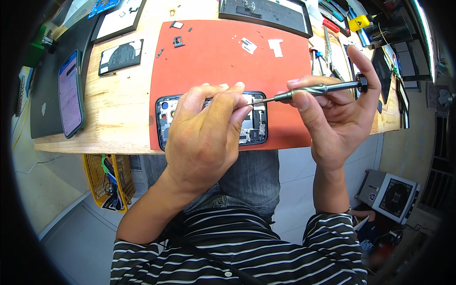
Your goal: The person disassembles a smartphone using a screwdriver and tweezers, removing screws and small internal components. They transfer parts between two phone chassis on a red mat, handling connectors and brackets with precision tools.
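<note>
An opened smartphone (258,124) lies crosswise near the front edge of a red mat (204,61), its inner parts exposed. My left hand (202,126) rests over the phone's middle and hides much of it. Its thumb and fingertips are pinched together beside the driver's tip; whatever they hold is hidden. In my right hand (337,118) is a slim grey-green screwdriver (304,91), gripped between thumb and fingers, with its dark cap end against a raised finger. The screwdriver lies nearly level, its thin tip pointing left at the pinched fingertips above the phone.
Small phone parts (178,41) and white pieces (275,47) lie on the mat's far side. A black battery-like part (121,57) and another phone (71,95) are at left. A dark tray (266,16) stands at the back, hand tools (327,47) at right.
</note>
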